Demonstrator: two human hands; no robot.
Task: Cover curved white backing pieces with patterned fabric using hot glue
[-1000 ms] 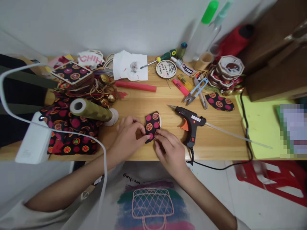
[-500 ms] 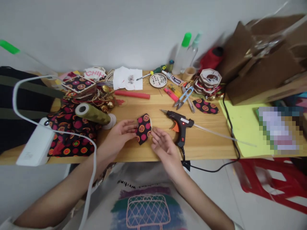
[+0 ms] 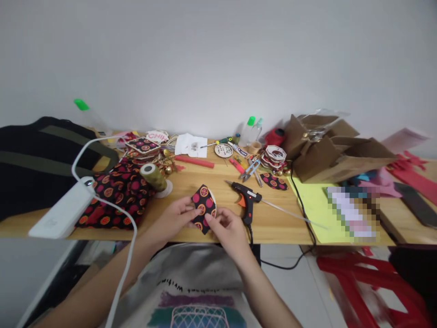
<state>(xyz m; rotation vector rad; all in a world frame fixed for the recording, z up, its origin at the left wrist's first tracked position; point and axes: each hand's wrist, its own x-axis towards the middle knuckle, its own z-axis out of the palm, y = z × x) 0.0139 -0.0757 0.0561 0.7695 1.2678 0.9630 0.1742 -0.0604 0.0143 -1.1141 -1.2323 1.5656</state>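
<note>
Between my two hands is a fan-shaped piece covered in black patterned fabric (image 3: 204, 203), with pink dots and orange rounds and a pale curved edge. My left hand (image 3: 180, 217) pinches its left side, thumb on the front. My right hand (image 3: 229, 230) grips its lower right side, thumb pressed on the fabric. Just right of my hands a black glue gun (image 3: 248, 196) with an orange trigger lies on its side, a clear glue stick (image 3: 290, 212) sticking out of its back. A similar patterned piece (image 3: 274, 181) lies farther back.
At left are a crumpled patterned cloth (image 3: 116, 200), a spool of olive thread (image 3: 153, 178) and a white power bank (image 3: 61, 210), its cable arching before my left arm. Blue thread snips (image 3: 251, 168), a red stick (image 3: 194, 162) and a cardboard box (image 3: 317, 157) sit farther back.
The camera view has shifted, showing more wall and the right side of the table. My hands have closed on the fabric-covered piece, thumbs now on its front, and it is raised and tilted.
</note>
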